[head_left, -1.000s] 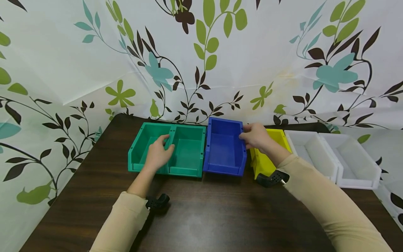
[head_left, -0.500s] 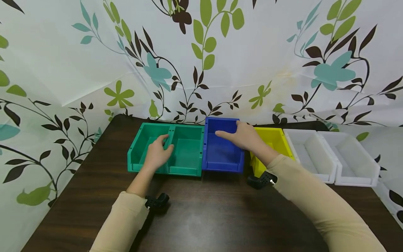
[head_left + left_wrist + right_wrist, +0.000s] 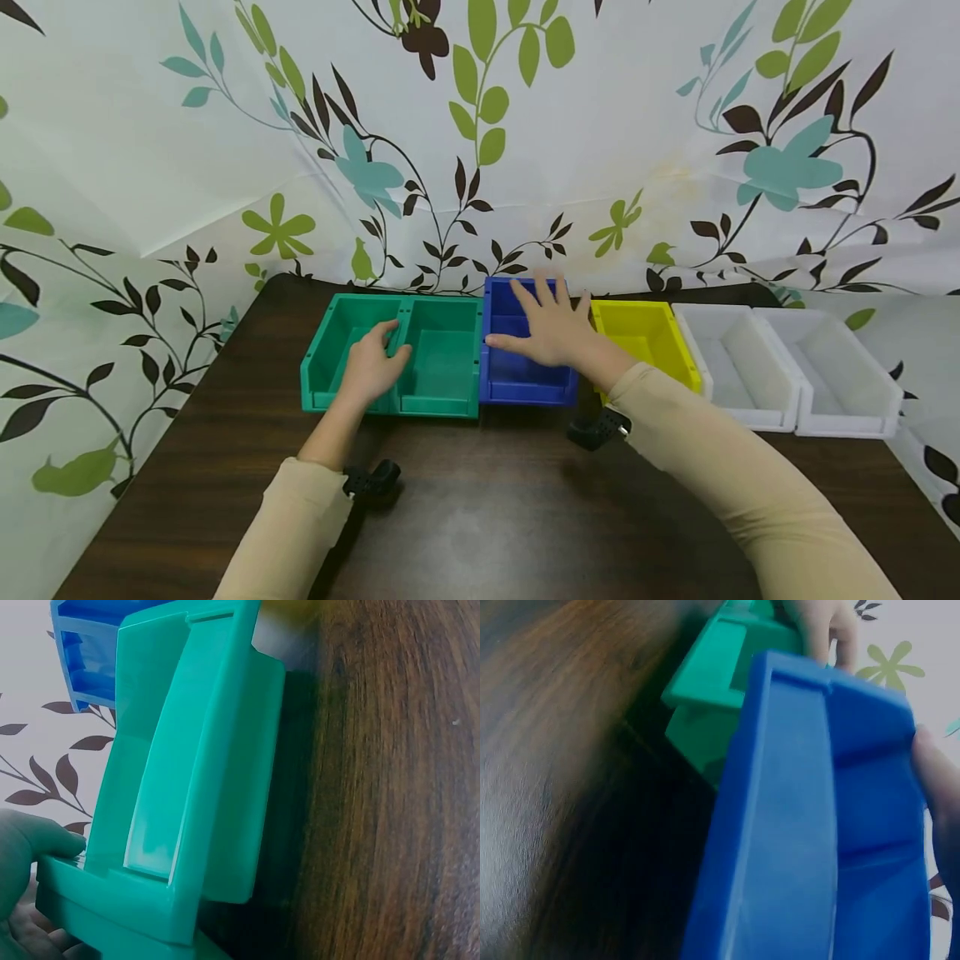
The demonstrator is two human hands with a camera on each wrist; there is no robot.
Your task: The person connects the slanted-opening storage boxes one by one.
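Green bins (image 3: 393, 354), a joined pair at the table's (image 3: 487, 500) far left, flush against the blue bin (image 3: 517, 379). Left hand (image 3: 372, 367) draped on the green divider, fingers curled over it, gripping. Right hand (image 3: 551, 329) flat over the blue bin, fingers spread straight, grasping nothing. Yellow bin (image 3: 645, 333) just right, then white bins (image 3: 787, 367). No readable writing anywhere.

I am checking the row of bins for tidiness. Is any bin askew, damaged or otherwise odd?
Nothing stands out. The green bins, blue bin, yellow bin and white bins stand upright in a row on the table, with no visible damage. The left hand rests on the green bins; the right hand lies flat over the blue one.
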